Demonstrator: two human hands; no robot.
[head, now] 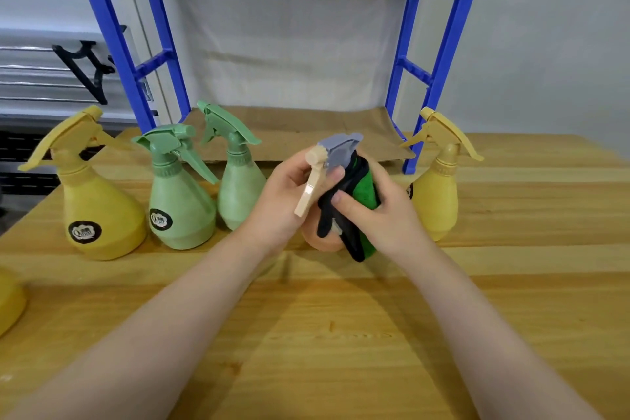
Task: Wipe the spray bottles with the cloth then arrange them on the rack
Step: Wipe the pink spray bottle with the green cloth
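The left hand [283, 194] grips the spray head of an orange spray bottle [322, 240], with the fingers curled around the neck under the grey top and the beige trigger [308, 193] pointing down toward the person. The right hand [378, 211] presses a green cloth with black edge [363, 194] against the body of this bottle, and its fingers are curled around cloth and bottle together. The bottle is held at the middle of the wooden bench [341, 334], and I cannot tell if its base touches the wood.

Four other spray bottles stand upright on the bench. At the left is a large yellow bottle [99, 211] with a black round label. Just beside it stands a green bottle [180, 204] with the same label, and a second green bottle [240, 187] is close behind that one, near the left hand. Another yellow bottle [438, 191] stands to the right of the hands. At the left edge of the view, part of one more yellow object [10, 300] shows.

Behind the bottles is the blue rack [439, 54], and its lower shelf is covered with brown cardboard [296, 133]. No bottle stands on this shelf.
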